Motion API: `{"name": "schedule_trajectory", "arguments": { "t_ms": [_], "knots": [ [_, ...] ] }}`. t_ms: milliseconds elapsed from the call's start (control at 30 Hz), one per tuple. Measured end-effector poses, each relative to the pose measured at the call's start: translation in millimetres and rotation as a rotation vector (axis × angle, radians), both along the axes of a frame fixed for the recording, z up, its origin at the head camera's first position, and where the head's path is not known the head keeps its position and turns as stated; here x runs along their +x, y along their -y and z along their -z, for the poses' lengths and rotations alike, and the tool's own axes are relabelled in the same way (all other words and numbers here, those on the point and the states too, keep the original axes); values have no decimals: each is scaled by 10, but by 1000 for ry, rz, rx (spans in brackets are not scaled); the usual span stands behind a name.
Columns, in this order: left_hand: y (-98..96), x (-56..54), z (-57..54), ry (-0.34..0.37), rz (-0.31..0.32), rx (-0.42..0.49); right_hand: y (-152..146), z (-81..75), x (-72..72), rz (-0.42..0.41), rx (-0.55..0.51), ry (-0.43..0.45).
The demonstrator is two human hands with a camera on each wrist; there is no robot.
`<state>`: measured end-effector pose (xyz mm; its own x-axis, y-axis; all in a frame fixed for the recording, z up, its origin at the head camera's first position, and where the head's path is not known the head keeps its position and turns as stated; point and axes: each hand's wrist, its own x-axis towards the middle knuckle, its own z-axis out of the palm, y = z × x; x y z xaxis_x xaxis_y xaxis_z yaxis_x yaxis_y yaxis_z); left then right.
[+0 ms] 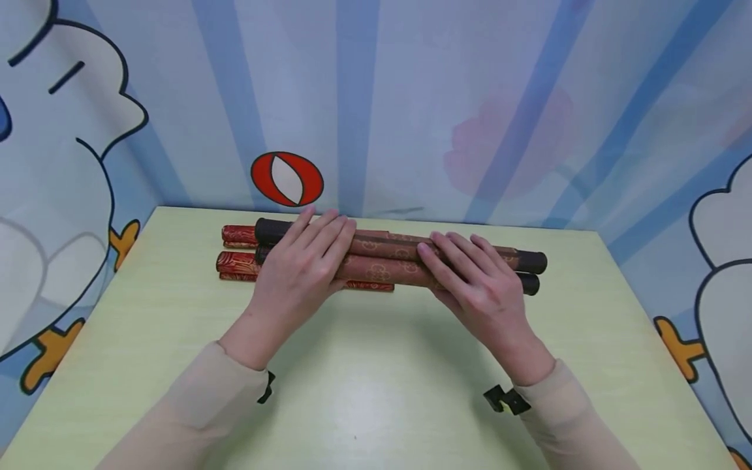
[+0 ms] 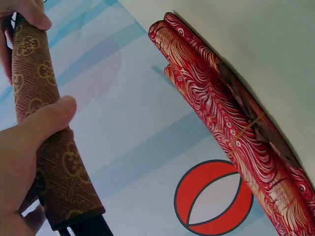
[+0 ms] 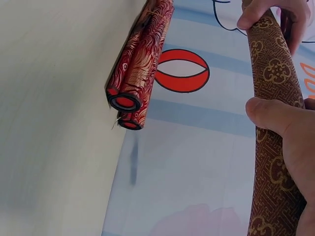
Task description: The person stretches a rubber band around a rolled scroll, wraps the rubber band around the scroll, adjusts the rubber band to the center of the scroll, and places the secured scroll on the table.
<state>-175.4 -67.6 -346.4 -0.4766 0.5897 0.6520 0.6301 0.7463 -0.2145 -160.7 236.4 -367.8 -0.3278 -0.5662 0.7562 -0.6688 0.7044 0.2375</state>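
Side by side, two brown scroll rolls (image 1: 382, 269) with a gold flower pattern and black end knobs are held level in both hands. My left hand (image 1: 302, 264) grips them near the left end, fingers over the top. Toward the right end, my right hand (image 1: 484, 287) grips them likewise. Both thumbs lie along the near roll, seen on the brown roll (image 2: 74, 167) in the left wrist view and on the brown roll (image 3: 275, 73) in the right wrist view. Whether the two rolls form one scroll, I cannot tell.
Below the held rolls, a bundle of red-and-gold patterned scrolls (image 1: 236, 262) lies on the pale table (image 1: 352, 391), apart from them. Thin cord crosses the red bundle (image 2: 211, 103). A printed cloth wall (image 1: 399, 130) stands behind the table's back edge.
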Motion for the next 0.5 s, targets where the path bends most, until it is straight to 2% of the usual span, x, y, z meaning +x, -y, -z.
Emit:
{"name": "schedule_trajectory", "arguments": {
  "t_ms": [133, 333, 500],
  "knots": [
    [23, 9, -13, 18, 4, 6, 8, 1, -5, -9, 8, 16],
    [137, 41, -27, 92, -62, -42, -33, 26, 0, -12, 28, 24],
    [66, 9, -25, 74, -43, -48, -49, 19, 8, 1, 17, 6]
  ]
}}
